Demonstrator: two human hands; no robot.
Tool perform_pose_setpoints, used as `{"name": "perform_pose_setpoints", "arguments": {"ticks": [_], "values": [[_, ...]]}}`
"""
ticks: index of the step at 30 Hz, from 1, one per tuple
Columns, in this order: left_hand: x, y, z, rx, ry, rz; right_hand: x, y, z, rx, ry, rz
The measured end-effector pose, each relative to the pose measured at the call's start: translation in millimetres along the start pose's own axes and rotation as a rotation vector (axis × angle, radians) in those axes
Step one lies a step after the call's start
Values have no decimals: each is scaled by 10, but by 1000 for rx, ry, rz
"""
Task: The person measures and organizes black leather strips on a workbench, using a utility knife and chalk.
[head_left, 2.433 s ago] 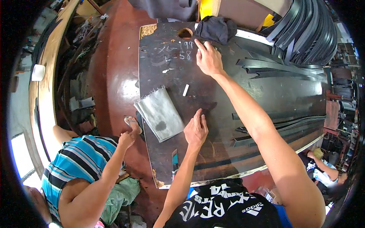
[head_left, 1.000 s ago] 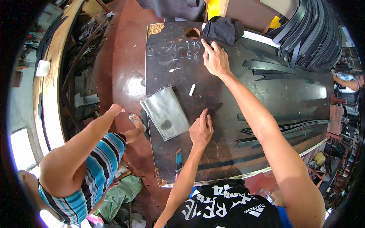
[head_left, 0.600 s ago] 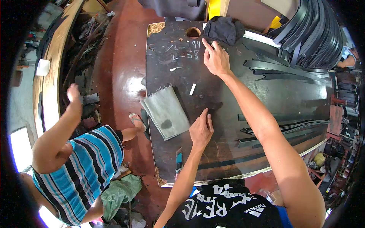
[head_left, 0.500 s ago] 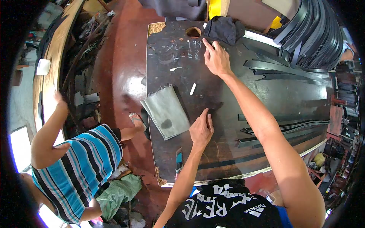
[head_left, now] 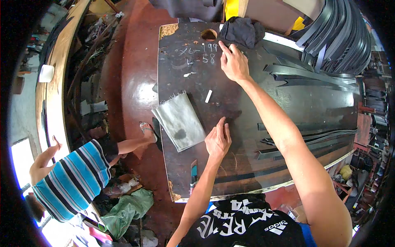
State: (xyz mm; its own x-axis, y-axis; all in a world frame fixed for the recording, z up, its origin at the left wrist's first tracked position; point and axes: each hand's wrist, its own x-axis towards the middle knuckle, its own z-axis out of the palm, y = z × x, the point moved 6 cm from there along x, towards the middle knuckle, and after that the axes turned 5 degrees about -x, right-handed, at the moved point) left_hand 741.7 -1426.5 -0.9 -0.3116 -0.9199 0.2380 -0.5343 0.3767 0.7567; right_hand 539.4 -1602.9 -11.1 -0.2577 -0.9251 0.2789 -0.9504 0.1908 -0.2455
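Note:
On the dark tabletop (head_left: 242, 136), my left hand (head_left: 218, 140) rests with its first fingers stretched forward, open and holding nothing. A folded grey cloth (head_left: 185, 119) with a frayed edge and a dark stain lies just left of it. Farther up the table, my right hand (head_left: 235, 64) is open and bare, its index finger extended beside the chalked numbers (head_left: 209, 53). A stick of white chalk (head_left: 208, 96) lies between the two hands. Close beyond my right fingers sits a crumpled black cloth (head_left: 242, 32), next to a round hole (head_left: 209, 35) in the board.
A teal-handled cutter (head_left: 194, 171) lies near the table's front left. Black strips (head_left: 308, 74) spread on the right, below a big hanging bundle (head_left: 337, 37). More strips (head_left: 304, 138) lie lower down. Another person in a striped shirt (head_left: 74, 177) is at the left.
The person in the striped shirt has shifted down and left, away from the table, with their arm lower. Both my hands stay where they were.

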Motion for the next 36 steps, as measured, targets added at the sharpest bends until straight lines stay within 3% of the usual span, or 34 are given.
{"name": "perform_pose_setpoints", "arguments": {"ticks": [36], "values": [[-3,7,-4,-15,-34,-8,5,-18,-22,-36,-36,-31]]}}
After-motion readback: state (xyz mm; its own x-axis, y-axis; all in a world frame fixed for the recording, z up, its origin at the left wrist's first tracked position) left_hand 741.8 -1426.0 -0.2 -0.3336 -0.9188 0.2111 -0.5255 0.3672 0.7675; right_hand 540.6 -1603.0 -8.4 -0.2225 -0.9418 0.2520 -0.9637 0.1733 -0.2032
